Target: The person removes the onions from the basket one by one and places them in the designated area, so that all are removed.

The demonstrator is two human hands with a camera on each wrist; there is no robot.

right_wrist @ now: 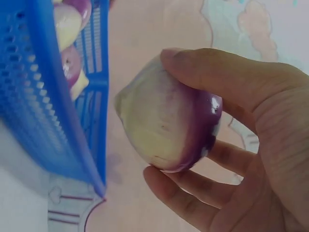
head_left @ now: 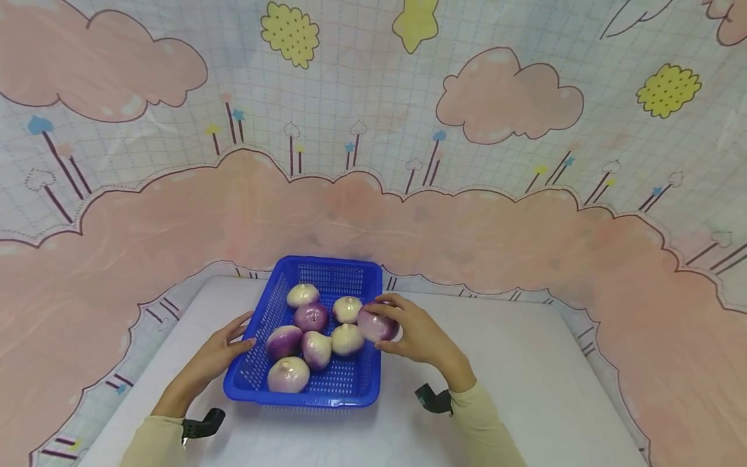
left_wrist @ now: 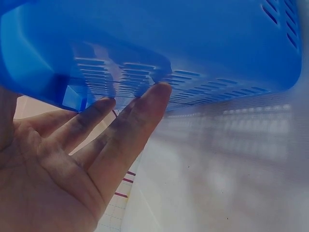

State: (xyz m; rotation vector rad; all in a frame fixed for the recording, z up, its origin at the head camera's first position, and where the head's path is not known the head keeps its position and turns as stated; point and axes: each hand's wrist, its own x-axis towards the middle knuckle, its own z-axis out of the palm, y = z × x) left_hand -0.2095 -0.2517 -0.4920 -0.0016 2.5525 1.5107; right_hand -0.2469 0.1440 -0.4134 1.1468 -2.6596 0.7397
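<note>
A blue plastic basket (head_left: 364, 397) with slotted walls holds several glossy purple-and-white onions, among them a pale onion (head_left: 288, 374) at the near end and a purple onion (head_left: 312, 317) farther in. My left hand (head_left: 218, 350) grips the basket's left side, thumb over the rim. In the left wrist view its fingers (left_wrist: 130, 140) reach along the outer wall; the thumb tip is hidden there. Fingers and thumb of my right hand (head_left: 417, 331) are curved round another onion (right_wrist: 166, 121), near the basket's right rim. In the right wrist view that onion is outside the basket wall, its pointed end toward it.
The basket is over a white table (head_left: 496, 363), whose surface extends to the right. Behind hangs a patterned cloth (head_left: 408, 227) with pink clouds. A black bracket is on each wrist, left (head_left: 203, 425) and right (head_left: 433, 398).
</note>
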